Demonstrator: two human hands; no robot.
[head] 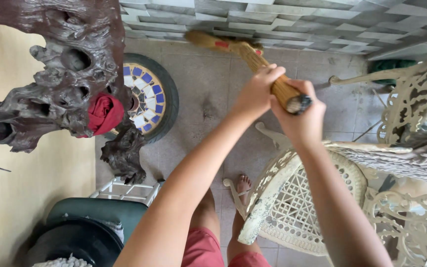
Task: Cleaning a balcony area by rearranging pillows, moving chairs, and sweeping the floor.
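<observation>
While gripped: broom (pixel 253 57) handle inside left hand (pixel 258 91) and right hand (pixel 300 121) fingers.

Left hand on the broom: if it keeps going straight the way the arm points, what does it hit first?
Probably bare tiled floor beside the broom, then the patterned wall. The left hand aims up-frame; nothing else shows in that line, though depth is unclear.

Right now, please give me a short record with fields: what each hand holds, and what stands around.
left hand: closed around the broom handle
right hand: closed around the handle end
broom head: low, near the tiled wall
right side: white ornate metal chair
left side: dark gnarled wood piece holding a red cloth
floor: tyre with mosaic top
</observation>
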